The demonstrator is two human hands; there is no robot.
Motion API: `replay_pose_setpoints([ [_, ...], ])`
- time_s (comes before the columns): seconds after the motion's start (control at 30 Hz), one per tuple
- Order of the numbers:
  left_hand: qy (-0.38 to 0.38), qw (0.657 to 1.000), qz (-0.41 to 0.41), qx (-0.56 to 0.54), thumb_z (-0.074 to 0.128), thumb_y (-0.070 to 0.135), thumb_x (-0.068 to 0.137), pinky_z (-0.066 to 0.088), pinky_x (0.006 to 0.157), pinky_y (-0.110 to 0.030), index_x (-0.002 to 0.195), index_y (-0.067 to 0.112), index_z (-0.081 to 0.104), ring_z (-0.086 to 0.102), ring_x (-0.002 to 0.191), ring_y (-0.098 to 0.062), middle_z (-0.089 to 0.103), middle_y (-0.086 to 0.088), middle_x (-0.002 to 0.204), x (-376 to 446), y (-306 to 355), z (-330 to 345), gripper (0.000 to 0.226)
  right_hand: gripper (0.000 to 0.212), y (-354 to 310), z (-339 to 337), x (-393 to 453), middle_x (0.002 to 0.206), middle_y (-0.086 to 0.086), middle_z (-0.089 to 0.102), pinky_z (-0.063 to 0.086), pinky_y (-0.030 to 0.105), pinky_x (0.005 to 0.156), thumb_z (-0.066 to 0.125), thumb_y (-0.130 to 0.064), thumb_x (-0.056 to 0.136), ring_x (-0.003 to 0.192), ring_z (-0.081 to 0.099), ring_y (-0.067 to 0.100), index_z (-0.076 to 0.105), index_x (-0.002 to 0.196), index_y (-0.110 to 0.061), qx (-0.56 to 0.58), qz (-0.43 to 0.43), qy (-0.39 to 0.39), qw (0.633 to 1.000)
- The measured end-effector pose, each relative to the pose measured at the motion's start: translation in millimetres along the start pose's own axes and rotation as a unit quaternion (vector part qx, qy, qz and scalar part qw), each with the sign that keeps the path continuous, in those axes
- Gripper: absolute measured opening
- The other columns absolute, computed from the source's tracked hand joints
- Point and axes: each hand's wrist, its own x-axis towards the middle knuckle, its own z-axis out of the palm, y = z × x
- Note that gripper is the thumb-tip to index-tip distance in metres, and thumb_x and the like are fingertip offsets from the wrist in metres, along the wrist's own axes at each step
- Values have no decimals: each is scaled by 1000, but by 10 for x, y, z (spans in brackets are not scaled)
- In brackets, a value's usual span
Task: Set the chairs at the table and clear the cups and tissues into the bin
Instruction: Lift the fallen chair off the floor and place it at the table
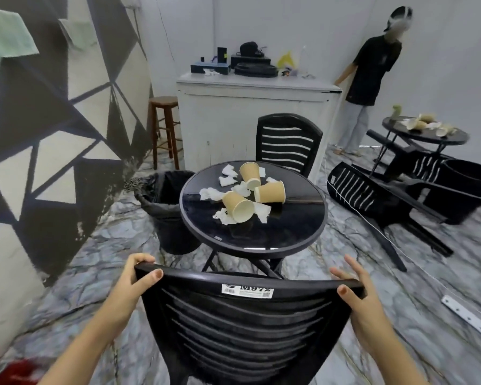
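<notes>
Where round table (289, 232) stands on marbled floor (109, 259) | cups (242, 208), tissues (210, 193) atop | bin (172, 234) beside

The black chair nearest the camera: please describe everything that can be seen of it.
The chair looks like black moulded plastic, with a curved top rail, horizontal slats and a white label reading M972. Its back is toward the camera, upright, facing the round table. The left hand grips the rail's left corner; the right hand rests on the right corner.

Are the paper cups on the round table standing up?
No, all three paper cups lie tipped on their sides among the crumpled tissues on the round table.
</notes>
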Motion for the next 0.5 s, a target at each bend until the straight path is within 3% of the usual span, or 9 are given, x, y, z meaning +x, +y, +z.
replay_pose_setpoints([
  [0.1, 21, 1000, 9, -20, 70, 54, 61, 44, 79, -30, 98, 32, 51, 57, 93, -16, 58, 1, 107, -1, -37, 54, 47, 49, -51, 2, -5, 115, 4, 66, 51, 33, 80, 66, -22, 69, 102, 65, 11, 59, 116, -37, 8, 10, -16, 1000],
  [0.2, 30, 999, 16, -13, 72, 39, 75, 49, 78, -26, 105, 32, 51, 61, 101, -15, 64, 1, 113, -9, -15, 80, 37, 45, -22, -6, -66, 105, 10, 70, 57, 26, 73, 67, -15, 66, 93, 68, 20, 65, 109, -27, 28, 11, -13, 999],
  [0.33, 37, 998, 51, 0, 70, 43, 70, 55, 66, -15, 103, 23, 56, 67, 88, -18, 71, -9, 100, -9, 15, 96, 41, 32, 12, 35, -129, 87, 15, 63, 55, 20, 58, 69, -8, 59, 67, 67, 15, 66, 91, -12, 59, 4, 24, 998],
  [0.43, 46, 995, 83, 16, 66, 15, 82, 52, 61, -13, 95, 21, 58, 59, 81, -24, 60, -24, 99, 47, -22, 85, 16, 25, 11, 104, -167, 81, 11, 56, 51, 19, 50, 70, -7, 55, 57, 61, 10, 61, 78, -9, 83, 1, 55, 995],
  [0.5, 32, 994, 104, 15, 71, 20, 75, 48, 60, -13, 87, 24, 59, 54, 79, -21, 56, -18, 93, 114, -59, 49, 17, 24, 32, 148, -190, 80, 7, 57, 51, 19, 50, 70, -7, 55, 57, 60, 9, 60, 76, -9, 96, -9, 79, 992],
])
